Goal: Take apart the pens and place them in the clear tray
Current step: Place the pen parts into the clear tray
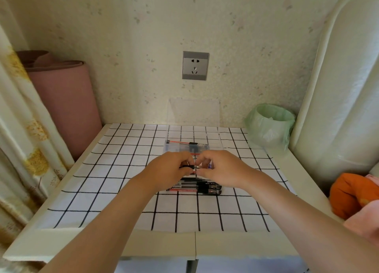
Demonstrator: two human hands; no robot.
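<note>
Both hands hold one pen (195, 167) level above the table, in front of the clear tray (213, 144). My left hand (171, 170) pinches its black part on the left. My right hand (220, 169) pinches the other end, with a bit of metal tip showing between the two hands. A pile of several black and red pens (202, 187) lies on the checked cloth just below the hands, partly hidden by them. Inside the tray lie thin red refills and dark pen parts (184, 143); its clear lid stands open against the wall.
A white cloth with black grid lines (114, 170) covers the white table (160, 244). A bin with a green bag (268, 127) stands at the back right. A pink roll (67, 108) and a curtain are on the left, orange and pink fabric (352, 194) on the right.
</note>
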